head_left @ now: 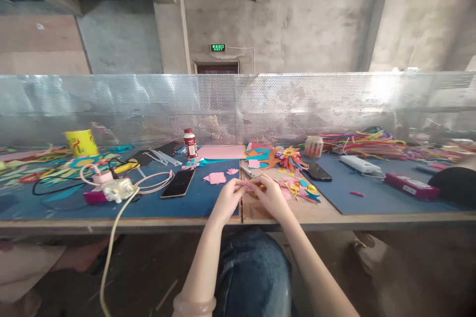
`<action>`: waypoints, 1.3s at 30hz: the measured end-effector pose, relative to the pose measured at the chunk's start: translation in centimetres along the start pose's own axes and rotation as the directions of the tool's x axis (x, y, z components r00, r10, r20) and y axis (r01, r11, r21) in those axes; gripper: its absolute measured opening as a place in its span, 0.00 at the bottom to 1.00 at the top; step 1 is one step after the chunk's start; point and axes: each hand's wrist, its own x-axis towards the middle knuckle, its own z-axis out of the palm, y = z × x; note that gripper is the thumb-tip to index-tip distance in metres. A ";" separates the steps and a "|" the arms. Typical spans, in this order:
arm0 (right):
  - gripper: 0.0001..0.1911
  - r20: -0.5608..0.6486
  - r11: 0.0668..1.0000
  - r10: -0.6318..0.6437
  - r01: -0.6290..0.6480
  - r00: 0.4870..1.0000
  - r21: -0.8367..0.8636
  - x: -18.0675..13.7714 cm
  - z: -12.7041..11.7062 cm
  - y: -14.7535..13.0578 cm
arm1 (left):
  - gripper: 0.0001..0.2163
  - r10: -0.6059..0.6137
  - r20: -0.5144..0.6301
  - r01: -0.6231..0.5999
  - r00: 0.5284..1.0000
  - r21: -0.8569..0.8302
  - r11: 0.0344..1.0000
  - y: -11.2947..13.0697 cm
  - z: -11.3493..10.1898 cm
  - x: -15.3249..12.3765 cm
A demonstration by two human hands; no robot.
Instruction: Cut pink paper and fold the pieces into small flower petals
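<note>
Near the table's front edge, my left hand (227, 199) and my right hand (270, 197) meet at the fingertips. Pinched between them is a small piece of pink paper (250, 185), mostly covered by the fingers. Just beyond the hands lies a slim metal tool, perhaps scissors (247, 172), partly hidden. Pink paper squares (217, 178) are stacked to the left of my hands. Cut paper scraps (300, 189) in pink, yellow and blue are heaped to the right, with a colourful paper flower (290, 156) behind them.
A phone (177, 183), a power strip with cables (111, 190) and a yellow can (82, 143) stand left. A red bottle (190, 143) is at the back. Rightward are a dark phone (319, 172), a jar (314, 147) and a magenta box (411, 186). A perforated metal screen (159, 109) borders the table.
</note>
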 end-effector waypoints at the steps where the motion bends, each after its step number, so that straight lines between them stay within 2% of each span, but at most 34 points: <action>1: 0.07 0.001 1.000 0.010 -0.010 1.000 0.003 0.0 0.0 0.0 | 0.11 -0.008 -0.017 0.008 1.000 0.011 1.000 -0.1 0.0 0.0; 13: 0.10 0.028 0.993 0.096 -0.098 0.995 0.069 -0.1 -0.2 0.0 | 0.11 -0.010 0.005 0.010 1.000 0.034 0.999 0.5 0.0 -0.2; 18: 0.13 0.019 0.977 0.169 -0.170 0.985 0.127 -0.1 -0.5 -0.2 | 0.11 -0.026 0.005 0.026 1.000 0.040 0.999 0.5 0.0 -0.2; 22: 0.13 0.078 0.965 0.201 -0.211 0.976 0.157 0.0 -0.5 -0.2 | 0.12 -0.031 0.033 0.030 0.999 0.031 0.999 0.4 0.0 -0.2; 28: 0.10 0.070 0.974 0.178 -0.186 0.982 0.132 0.0 -0.5 -0.1 | 0.11 -0.051 0.051 0.050 0.997 0.013 0.999 0.4 0.1 -0.2; 34: 0.14 0.085 0.971 0.178 -0.189 0.980 0.146 0.0 -0.5 0.3 | 0.11 -0.041 0.052 0.040 0.998 0.013 0.999 0.8 0.1 -0.3; 39: 0.13 0.110 0.962 0.193 -0.210 0.975 0.173 0.0 -0.5 0.3 | 0.11 -0.049 0.046 0.047 0.998 0.033 0.998 0.7 0.0 -0.3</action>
